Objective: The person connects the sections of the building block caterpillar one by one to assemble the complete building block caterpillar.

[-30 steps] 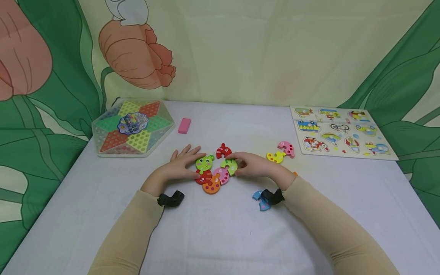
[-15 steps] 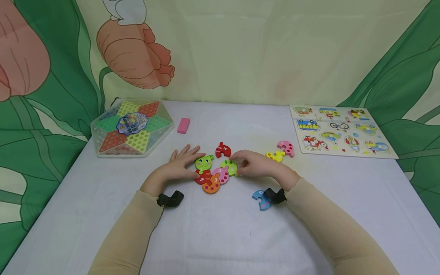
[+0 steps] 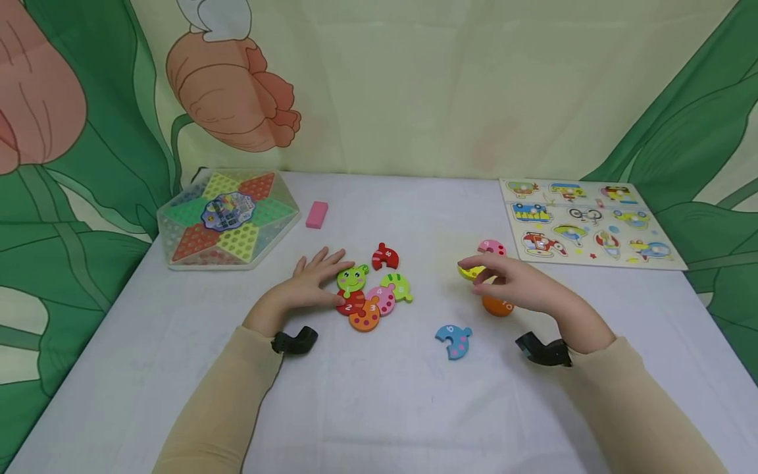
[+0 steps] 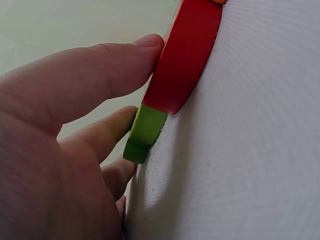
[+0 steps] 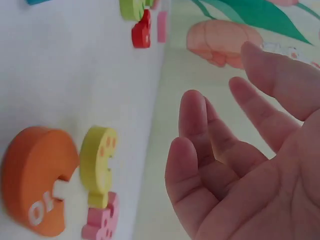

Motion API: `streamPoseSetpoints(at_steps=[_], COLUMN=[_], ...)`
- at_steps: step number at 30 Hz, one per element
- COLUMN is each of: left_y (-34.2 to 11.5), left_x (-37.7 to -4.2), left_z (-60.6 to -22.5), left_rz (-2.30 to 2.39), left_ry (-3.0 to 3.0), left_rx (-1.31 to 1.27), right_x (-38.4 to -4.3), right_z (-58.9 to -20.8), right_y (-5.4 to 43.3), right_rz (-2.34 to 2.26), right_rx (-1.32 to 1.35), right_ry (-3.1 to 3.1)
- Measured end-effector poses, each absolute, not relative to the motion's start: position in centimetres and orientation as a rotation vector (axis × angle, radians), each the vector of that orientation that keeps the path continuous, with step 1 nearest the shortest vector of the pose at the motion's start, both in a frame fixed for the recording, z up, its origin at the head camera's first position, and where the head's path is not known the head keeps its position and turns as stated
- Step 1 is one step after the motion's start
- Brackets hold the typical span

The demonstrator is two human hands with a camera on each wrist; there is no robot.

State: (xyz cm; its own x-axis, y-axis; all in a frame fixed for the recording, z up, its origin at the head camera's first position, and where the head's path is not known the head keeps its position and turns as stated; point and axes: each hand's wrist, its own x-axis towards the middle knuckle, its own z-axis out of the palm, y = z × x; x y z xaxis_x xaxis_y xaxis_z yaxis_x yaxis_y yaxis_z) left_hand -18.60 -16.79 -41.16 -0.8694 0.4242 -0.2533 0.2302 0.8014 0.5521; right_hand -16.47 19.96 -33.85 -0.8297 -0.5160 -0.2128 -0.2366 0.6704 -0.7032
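My left hand (image 3: 308,283) lies with spread fingers at the left side of a joined caterpillar puzzle. Its thumb touches the red piece (image 4: 185,55) marked 2, and a fingertip is at the green smiling head piece (image 3: 352,280). An orange piece (image 3: 364,316), a pink piece (image 3: 381,299) and a light green piece (image 3: 397,288) continue the chain. My right hand (image 3: 524,283) hovers with loosely bent fingers and nothing between them. Below and beyond it are a yellow piece (image 5: 97,160), an orange piece (image 5: 37,175) marked 10 and a pink piece (image 3: 493,247).
A loose red piece (image 3: 385,256) lies just above the chain, and a blue piece (image 3: 454,341) lies at front right. A hexagonal game box (image 3: 177,257) stands back left beside a pink block (image 3: 316,214). A vehicle peg puzzle board (image 3: 598,230) lies back right.
My right hand has left the light green piece and moved right, over the yellow, pink and orange pieces. The blue piece is uncovered. My left hand has stayed in place.
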Motion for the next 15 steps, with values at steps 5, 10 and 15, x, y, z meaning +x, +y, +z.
streamPoseSetpoints(at_steps=[5,10,15], left_y=[-16.8,-16.8,-16.8], left_x=[-18.5,-18.6,-18.6], left_z=[-41.1,-41.1,-41.3], left_rz=[0.73,0.736,0.734], left_ry=[2.618,2.615,2.621], left_rx=[0.482,0.486,0.479], right_x=[-14.8,-13.5,-12.9], right_z=[-35.2,-36.9,-38.0], right_y=[20.9,20.8,20.2], right_rz=[-0.963,-0.939,-0.822], right_rx=[-0.665,-0.732,-0.839], right_ry=[2.436,2.3,2.248])
